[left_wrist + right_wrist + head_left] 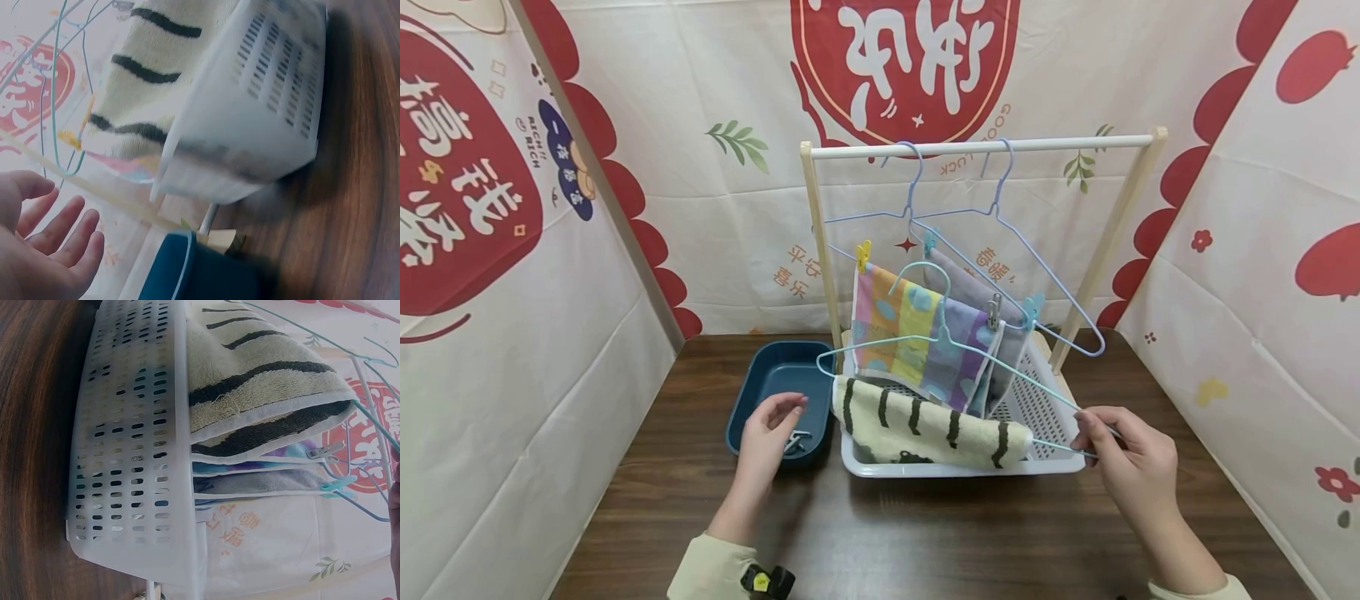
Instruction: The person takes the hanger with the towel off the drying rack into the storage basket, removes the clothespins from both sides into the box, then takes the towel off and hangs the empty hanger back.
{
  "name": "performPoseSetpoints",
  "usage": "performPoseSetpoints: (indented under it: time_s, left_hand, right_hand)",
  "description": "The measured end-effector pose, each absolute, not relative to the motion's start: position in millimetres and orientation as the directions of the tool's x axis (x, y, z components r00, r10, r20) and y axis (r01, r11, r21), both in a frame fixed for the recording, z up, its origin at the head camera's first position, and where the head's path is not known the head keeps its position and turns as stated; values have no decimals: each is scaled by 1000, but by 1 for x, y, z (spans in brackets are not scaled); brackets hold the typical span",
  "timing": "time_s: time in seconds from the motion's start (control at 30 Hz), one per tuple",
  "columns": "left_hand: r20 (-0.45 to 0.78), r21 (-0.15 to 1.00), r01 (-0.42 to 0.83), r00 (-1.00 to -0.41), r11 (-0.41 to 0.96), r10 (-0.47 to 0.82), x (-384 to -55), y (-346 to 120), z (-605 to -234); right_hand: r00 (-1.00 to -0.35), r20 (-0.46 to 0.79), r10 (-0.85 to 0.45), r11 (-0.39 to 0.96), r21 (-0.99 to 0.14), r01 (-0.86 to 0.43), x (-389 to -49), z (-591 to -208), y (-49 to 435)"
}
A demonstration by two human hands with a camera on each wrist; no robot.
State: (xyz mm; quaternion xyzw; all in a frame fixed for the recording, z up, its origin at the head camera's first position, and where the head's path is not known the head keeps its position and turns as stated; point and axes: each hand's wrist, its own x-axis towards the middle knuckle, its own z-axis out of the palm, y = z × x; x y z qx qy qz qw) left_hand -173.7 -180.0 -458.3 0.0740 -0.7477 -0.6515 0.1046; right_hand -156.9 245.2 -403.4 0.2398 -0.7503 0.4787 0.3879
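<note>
A mint-green hanger (943, 333) is tilted in front of the rack, its right corner pinched by my right hand (1131, 458). Over its lower bar hangs a cream towel (925, 421) with dark stripes, partly down in the white basket (962, 471). My left hand (767, 433) is over the blue tray (775, 367), its fingers loosely bent and holding nothing; in the left wrist view its palm (44, 250) is bare. Pale clothespins (796, 442) lie in the tray beside that hand.
Behind stands a wooden rack with a white rod (1037, 144). Two blue-purple hangers (1000, 208) hang from it. A checked towel (910, 317) and a grey towel (970, 279) are clipped there with a yellow clothespin (862, 254), blue ones (1033, 308) and a grey one (994, 311).
</note>
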Motion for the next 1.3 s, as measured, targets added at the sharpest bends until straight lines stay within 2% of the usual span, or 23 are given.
performPoseSetpoints:
  time_s: [0.37,0.7,1.3]
  left_hand:
    - [156,980,130,-972,148,-178,-178,-158,-451]
    - [151,985,137,-978,103,-145,-182,-146,-448]
    - [213,975,208,-975,79,-64,-180,-118,-433]
  right_hand:
    - [-543,840,5,407,-498,-766,-154,-398,243]
    - [-520,854,4,418,-474,-775,-150,-395,240]
    - [-486,873,35,398,-458,-795,-150,-393,234]
